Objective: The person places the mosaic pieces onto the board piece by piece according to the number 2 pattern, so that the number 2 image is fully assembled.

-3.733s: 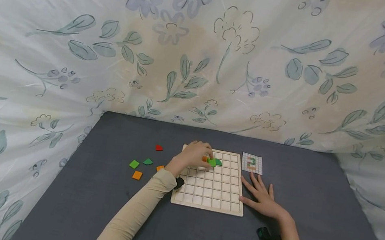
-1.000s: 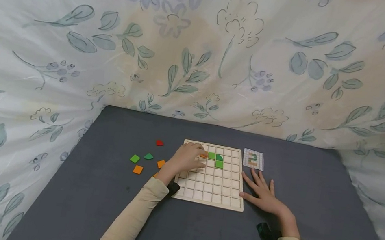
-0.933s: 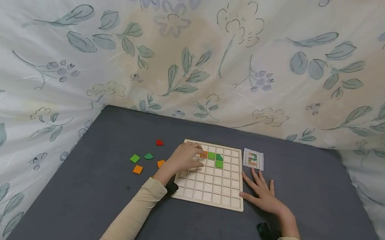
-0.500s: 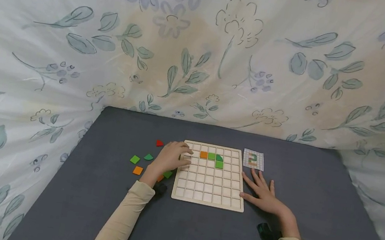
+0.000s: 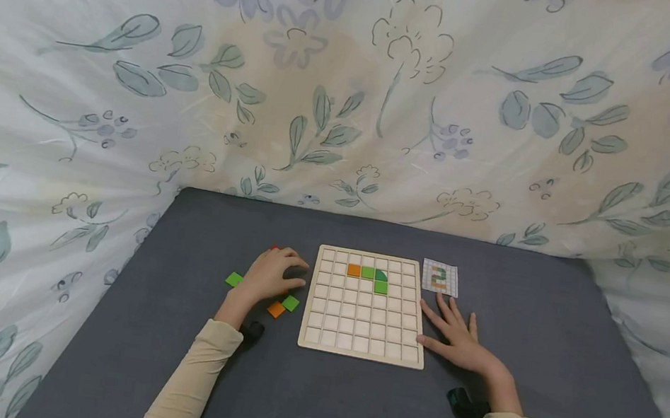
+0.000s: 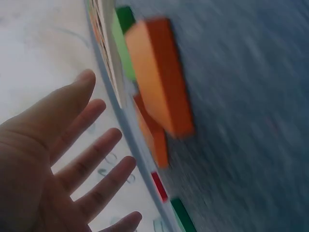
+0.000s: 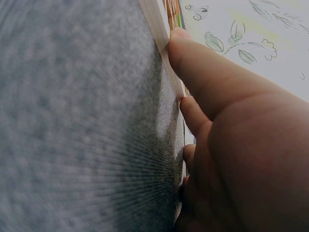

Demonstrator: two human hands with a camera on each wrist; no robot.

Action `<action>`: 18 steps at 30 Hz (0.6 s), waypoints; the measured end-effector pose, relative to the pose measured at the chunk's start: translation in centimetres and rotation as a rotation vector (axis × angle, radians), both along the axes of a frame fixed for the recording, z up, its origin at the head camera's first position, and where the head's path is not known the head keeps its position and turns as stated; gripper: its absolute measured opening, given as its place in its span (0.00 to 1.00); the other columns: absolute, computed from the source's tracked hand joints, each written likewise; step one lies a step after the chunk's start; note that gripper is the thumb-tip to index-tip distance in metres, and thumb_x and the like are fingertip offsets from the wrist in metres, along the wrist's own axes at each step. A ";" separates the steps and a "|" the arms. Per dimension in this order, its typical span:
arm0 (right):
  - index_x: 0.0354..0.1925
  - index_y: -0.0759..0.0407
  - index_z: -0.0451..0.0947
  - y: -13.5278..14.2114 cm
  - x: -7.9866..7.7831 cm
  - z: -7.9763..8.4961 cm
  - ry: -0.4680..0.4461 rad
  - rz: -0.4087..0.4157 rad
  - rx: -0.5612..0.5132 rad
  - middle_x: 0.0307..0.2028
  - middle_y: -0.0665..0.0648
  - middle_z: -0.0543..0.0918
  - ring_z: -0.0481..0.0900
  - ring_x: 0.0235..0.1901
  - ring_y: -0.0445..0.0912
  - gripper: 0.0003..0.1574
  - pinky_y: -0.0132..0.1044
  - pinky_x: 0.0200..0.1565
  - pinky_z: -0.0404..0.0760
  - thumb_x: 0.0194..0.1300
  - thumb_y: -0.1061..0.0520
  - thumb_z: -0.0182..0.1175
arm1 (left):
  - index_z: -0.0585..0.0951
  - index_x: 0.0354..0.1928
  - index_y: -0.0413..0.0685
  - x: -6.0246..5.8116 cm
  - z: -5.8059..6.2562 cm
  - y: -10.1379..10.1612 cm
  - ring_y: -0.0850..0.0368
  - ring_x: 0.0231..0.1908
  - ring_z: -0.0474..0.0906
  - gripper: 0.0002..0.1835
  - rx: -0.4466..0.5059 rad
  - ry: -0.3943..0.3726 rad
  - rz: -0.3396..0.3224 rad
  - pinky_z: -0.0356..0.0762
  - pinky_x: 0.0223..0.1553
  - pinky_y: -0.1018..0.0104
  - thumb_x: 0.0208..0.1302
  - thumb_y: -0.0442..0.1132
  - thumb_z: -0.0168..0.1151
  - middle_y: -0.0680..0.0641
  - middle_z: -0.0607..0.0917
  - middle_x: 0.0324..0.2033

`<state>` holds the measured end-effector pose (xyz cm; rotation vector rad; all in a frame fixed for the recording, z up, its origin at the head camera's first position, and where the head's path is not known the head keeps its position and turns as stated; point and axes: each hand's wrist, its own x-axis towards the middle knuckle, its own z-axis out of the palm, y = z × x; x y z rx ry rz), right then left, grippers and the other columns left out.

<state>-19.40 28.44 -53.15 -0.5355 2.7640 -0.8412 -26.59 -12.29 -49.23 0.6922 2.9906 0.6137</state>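
Observation:
My left hand (image 5: 268,274) hovers over the loose pieces left of the wooden grid board (image 5: 362,323), fingers spread with nothing between them. Under and around it lie a green square (image 5: 291,303), an orange square (image 5: 276,310) and a red piece (image 5: 274,248), partly covered by the hand. In the left wrist view, two orange pieces (image 6: 161,77) and a dark green piece (image 6: 182,215) show beside the fingers. My right hand (image 5: 458,340) lies flat with spread fingers, thumb and index finger touching the board's right edge. On the board sit an orange square (image 5: 354,270), two green squares (image 5: 367,272) and a green quarter-round piece (image 5: 381,275).
A small pattern card (image 5: 439,278) lies right of the board, just beyond the right fingertips. Another green square (image 5: 233,279) lies left of the left hand. A floral curtain (image 5: 351,97) hangs behind the dark grey table (image 5: 345,410).
My left hand has let go of the orange square, which now lies on the board beside the green ones, and has moved left off the board. The right hand has stayed in place.

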 end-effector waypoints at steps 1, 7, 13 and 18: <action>0.72 0.49 0.50 0.0 0.0 0.0 0.001 0.000 0.000 0.72 0.65 0.38 0.29 0.69 0.66 0.46 0.70 0.59 0.21 0.62 0.39 0.56 | 0.81 0.51 0.57 0.0 0.0 -0.3 0.47 0.54 0.71 0.19 -0.006 -0.001 -0.001 0.59 0.63 0.43 0.58 0.50 0.64 0.48 0.77 0.52; 0.72 0.48 0.50 0.0 0.0 -0.1 -0.004 -0.007 0.004 0.72 0.65 0.38 0.29 0.69 0.65 0.46 0.69 0.59 0.21 0.62 0.39 0.56 | 0.81 0.51 0.56 0.2 0.1 -1.8 0.45 0.53 0.71 0.19 -0.056 0.007 0.002 0.58 0.63 0.41 0.57 0.50 0.64 0.46 0.77 0.53; 0.72 0.49 0.50 0.1 -0.1 -0.2 -0.004 -0.002 -0.005 0.72 0.64 0.38 0.28 0.69 0.65 0.46 0.69 0.59 0.20 0.62 0.39 0.56 | 0.81 0.52 0.55 0.5 0.0 -3.1 0.43 0.56 0.69 0.21 -0.057 -0.027 0.024 0.55 0.65 0.42 0.58 0.51 0.64 0.45 0.76 0.55; 0.72 0.50 0.50 0.1 -0.1 -0.2 0.000 0.003 -0.007 0.72 0.64 0.38 0.28 0.69 0.65 0.46 0.69 0.59 0.20 0.63 0.39 0.56 | 0.81 0.52 0.55 0.6 -0.2 -4.0 0.44 0.56 0.70 0.22 -0.080 -0.024 0.039 0.56 0.64 0.41 0.57 0.53 0.64 0.45 0.76 0.54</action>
